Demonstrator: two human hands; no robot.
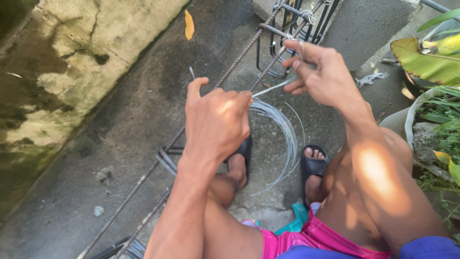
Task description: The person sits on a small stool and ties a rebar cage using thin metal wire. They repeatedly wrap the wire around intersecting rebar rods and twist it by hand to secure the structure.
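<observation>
wire-tying on a rebar cage looks to be the step in hand; the left hand [218,120] is clenched around a short length of thin tie wire [270,89], thumb up, with a stub of wire poking out above the fist; the right hand [318,72] pinches the other end of that strand between fingertips, close to a joint where a square stirrup [282,33] crosses the long ribbed bars [239,55]; the strand runs taut between the two hands, just above a loose coil of wire [285,136] lying on the concrete floor [120,144] between the sandalled feet; several joints farther up the cage already carry twisted ties; as a judgement, the next move calls for threading the strand around the crossing and twisting it tight, keeping tension even so the wire does not kink or snap; potted plants [431,62] stand at the right, well apart.
</observation>
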